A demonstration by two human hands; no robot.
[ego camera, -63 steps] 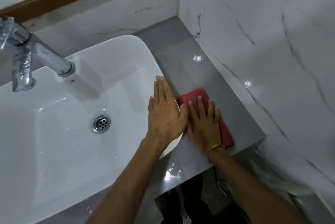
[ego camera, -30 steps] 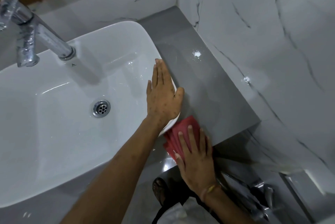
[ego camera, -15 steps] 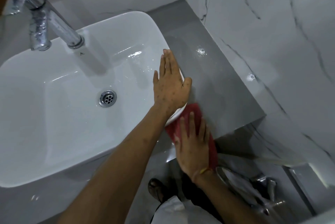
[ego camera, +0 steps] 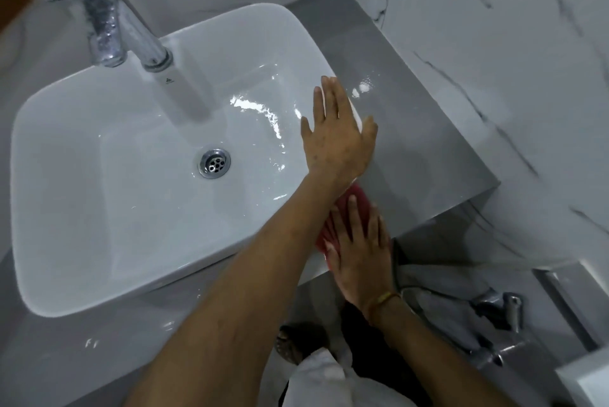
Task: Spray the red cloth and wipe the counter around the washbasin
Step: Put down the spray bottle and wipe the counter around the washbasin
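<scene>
Presently: Cloth at the Tabletop's Near Edge, Wiping in Progress

We are observing the right hand (ego camera: 357, 248) pressing flat, fingers spread apart, on the red cloth (ego camera: 357, 200), gripping nothing but bearing down on it. The cloth is lying on the grey tabletop (ego camera: 428, 149) just beside the washbasin (ego camera: 131, 159), at the near front corner, with part of it hidden under the palm and under the left forearm. The left hand (ego camera: 339, 139) is resting open, fingers loosely together, on the basin's right rim, holding nothing.

We are judging the wipe as under way, with the strip beside the basin partly covered.

Risks we are noting:
- The cloth is sitting close to the tabletop's front edge; a further pull toward the body could carry it over and drop it to the floor.
- The surface is showing wet glints beside the basin, so the bracing palm on the glossy rim could be slipping under load.
- The crossed forearm is hiding part of the cloth, so a patch against the basin's foot could be missed.

Regarding surroundings, we are recording a smooth grey top fitted into a corner of white marble-veined wall, a chrome tap (ego camera: 108, 17) at the basin's rear, a drain (ego camera: 214, 163) in the bowl, and further metal fittings low on the wall to the right. No spray bottle is showing in view.
</scene>
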